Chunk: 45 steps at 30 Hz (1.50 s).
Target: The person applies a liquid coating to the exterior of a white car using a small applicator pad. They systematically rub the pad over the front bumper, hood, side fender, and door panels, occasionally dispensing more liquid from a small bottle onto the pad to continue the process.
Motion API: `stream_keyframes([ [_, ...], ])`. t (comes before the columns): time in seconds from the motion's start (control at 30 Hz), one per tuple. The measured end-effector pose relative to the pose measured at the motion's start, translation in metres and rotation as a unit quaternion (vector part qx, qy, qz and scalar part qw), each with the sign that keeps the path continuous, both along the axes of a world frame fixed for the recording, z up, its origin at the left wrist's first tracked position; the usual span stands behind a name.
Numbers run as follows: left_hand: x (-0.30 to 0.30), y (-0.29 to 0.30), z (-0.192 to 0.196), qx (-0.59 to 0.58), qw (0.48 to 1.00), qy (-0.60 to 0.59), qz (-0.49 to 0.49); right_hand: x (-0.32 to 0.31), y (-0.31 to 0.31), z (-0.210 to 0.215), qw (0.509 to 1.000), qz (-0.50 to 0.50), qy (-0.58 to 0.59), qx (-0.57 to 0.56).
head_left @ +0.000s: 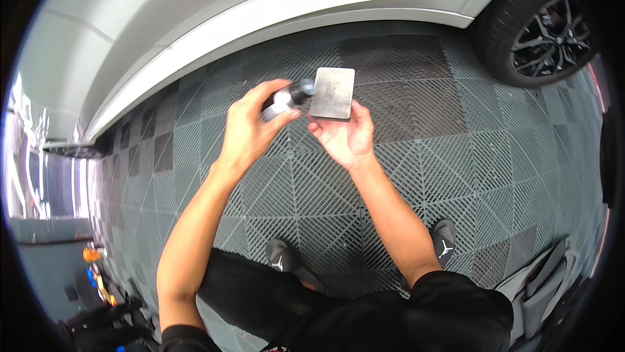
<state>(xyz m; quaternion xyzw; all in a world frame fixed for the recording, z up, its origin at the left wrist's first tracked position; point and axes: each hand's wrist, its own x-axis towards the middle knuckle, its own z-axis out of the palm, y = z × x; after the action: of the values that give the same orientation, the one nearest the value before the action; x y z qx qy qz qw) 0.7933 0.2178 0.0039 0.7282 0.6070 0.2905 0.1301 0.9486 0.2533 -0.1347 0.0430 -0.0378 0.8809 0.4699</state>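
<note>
My left hand [249, 117] is wrapped round a small bottle [281, 100] with a black top and a white label. The bottle is tilted, its top pointing right and up toward a grey rectangular pad [334, 93] with rounded corners. Motion blurs the bottle's top, and I cannot tell whether it touches the pad's left edge. From below, my right hand [349, 138] grips the pad, with the thumb at its right side and fingers under it. The pad's broad face shows a mottled, worn patch. Its exact kind is not plain.
A silver-white car's lower body panel [312, 1] curves across the far side, with a black-spoked wheel [552, 38] at far right. Grey and dark ribbed tiles [416, 176] cover the floor. Grey cloth [543, 280] lies lower right. Orange and blue items [94, 267] are at lower left.
</note>
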Motion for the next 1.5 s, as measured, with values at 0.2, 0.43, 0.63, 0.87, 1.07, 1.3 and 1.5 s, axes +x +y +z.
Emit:
stream_keyframes([
  [0.2, -0.001, -0.052, 0.021, -0.027, 0.947, -0.32, 0.025, 0.059, 0.078, -0.019, 0.951, -0.284, -0.115, 0.029],
  [0.43, -0.007, -0.123, 0.044, 0.053, 0.935, -0.341, 0.086, 0.167, 0.21, -0.021, 0.55, -0.651, -0.519, 0.066],
  [0.63, -0.019, -0.154, 0.048, 0.071, 0.928, -0.32, 0.178, 0.137, 0.232, 0.001, 0.346, -0.698, -0.627, 0.009],
  [0.87, -0.037, -0.17, 0.054, 0.083, 0.94, -0.293, 0.15, 0.051, 0.213, 0.005, 0.384, -0.683, -0.621, -0.008],
  [1.07, -0.052, -0.178, 0.052, 0.116, 0.92, -0.318, 0.198, -0.036, 0.197, 0.006, 0.484, -0.669, -0.564, -0.015],
  [1.3, -0.1, -0.204, 0.045, 0.141, 0.917, -0.341, 0.15, -0.166, 0.158, 0.003, 0.613, -0.636, -0.466, 0.053],
  [1.5, -0.141, -0.225, 0.026, 0.136, 0.908, -0.372, 0.137, -0.291, 0.124, 0.01, 0.674, -0.609, -0.415, 0.048],
])
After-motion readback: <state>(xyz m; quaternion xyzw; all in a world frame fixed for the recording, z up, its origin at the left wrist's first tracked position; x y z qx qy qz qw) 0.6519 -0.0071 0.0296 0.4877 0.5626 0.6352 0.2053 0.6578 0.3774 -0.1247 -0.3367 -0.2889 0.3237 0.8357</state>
